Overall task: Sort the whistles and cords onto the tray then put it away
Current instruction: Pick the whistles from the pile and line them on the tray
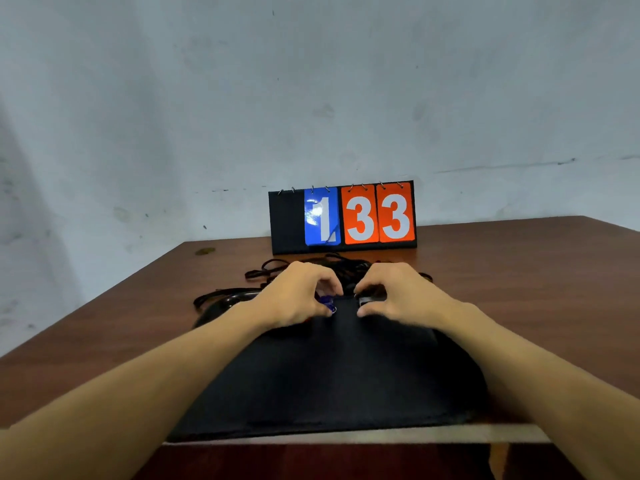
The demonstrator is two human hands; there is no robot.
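Observation:
A flat black tray lies on the brown table in front of me. At its far edge my left hand pinches a blue whistle with curled fingers. My right hand is curled round a dark whistle just to the right. Black cords lie tangled on the table behind both hands, and another cord loop lies left of the tray. My palms hide parts of both whistles.
A flip scoreboard showing 1 and 33 stands upright at the back of the table, close to a grey wall. The table's near edge runs just under the tray's front.

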